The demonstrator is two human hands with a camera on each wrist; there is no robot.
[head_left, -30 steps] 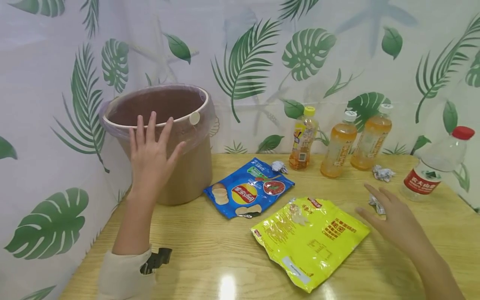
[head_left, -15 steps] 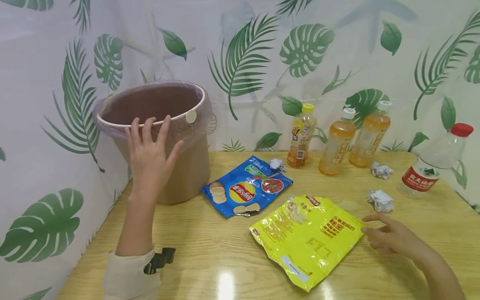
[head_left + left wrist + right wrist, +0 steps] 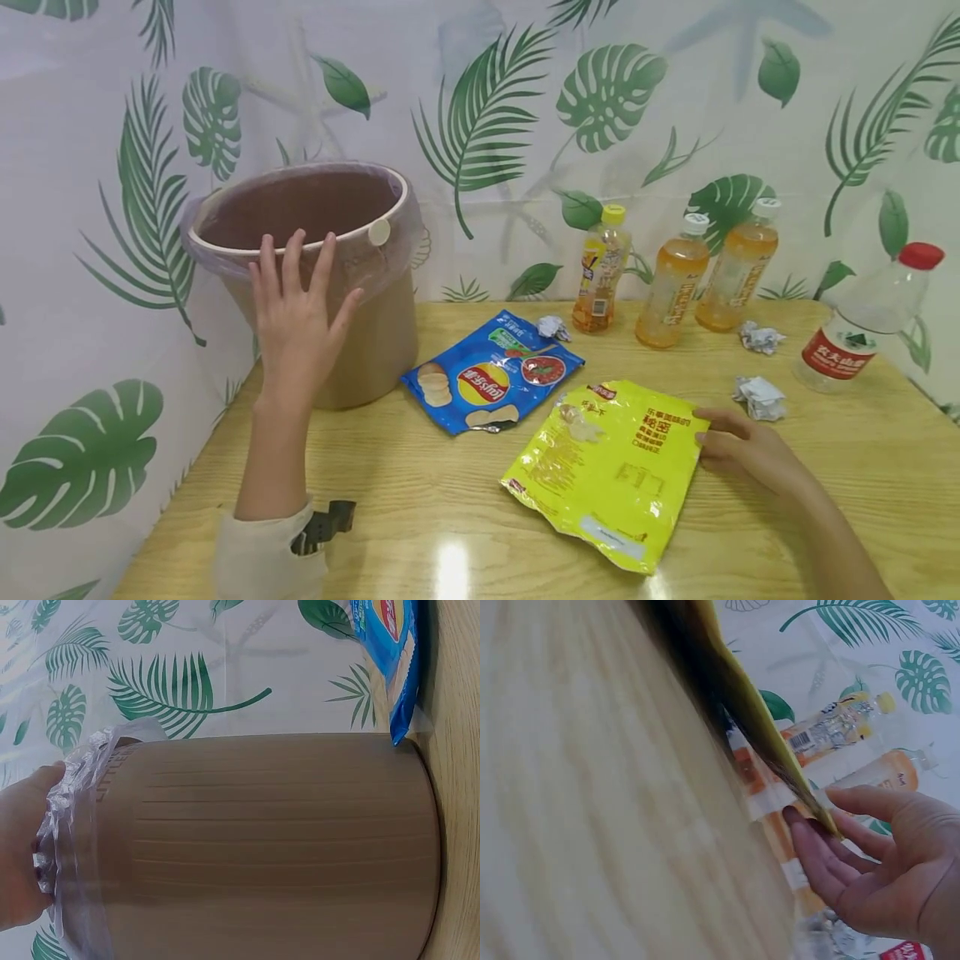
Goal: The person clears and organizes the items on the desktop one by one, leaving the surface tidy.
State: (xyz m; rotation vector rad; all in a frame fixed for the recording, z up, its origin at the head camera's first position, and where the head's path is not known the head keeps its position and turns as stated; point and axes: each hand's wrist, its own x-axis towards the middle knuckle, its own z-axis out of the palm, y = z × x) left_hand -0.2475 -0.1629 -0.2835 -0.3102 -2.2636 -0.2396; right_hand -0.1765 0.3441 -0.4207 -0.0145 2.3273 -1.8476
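My left hand (image 3: 296, 342) lies against the near side of a brown trash bin (image 3: 382, 333) lined with a thin clear bag. Its fingers are spread and fairly straight, with the tips at the rim. In the left wrist view that hand (image 3: 22, 844) touches the crinkled liner (image 3: 67, 810). At the right, my right hand (image 3: 757, 454) pinches the right edge of a yellow chip bag (image 3: 607, 483). The right wrist view shows the bag's edge (image 3: 769, 727) tilted up from the table, between thumb and fingers of the right hand (image 3: 907, 862).
A blue Lay's chip bag (image 3: 491, 379) lies beside the bin, a crumpled paper ball (image 3: 552, 327) at its corner. Bottles with orange drink (image 3: 672, 287) stand at the back. Two more paper balls (image 3: 761, 398) lie near a red-capped bottle (image 3: 843, 354) at right.
My right hand has come from beside the paper ball to the yellow bag's right edge and pinched it; the bag has turned and its edge has lifted. The left hand stays at the bin.
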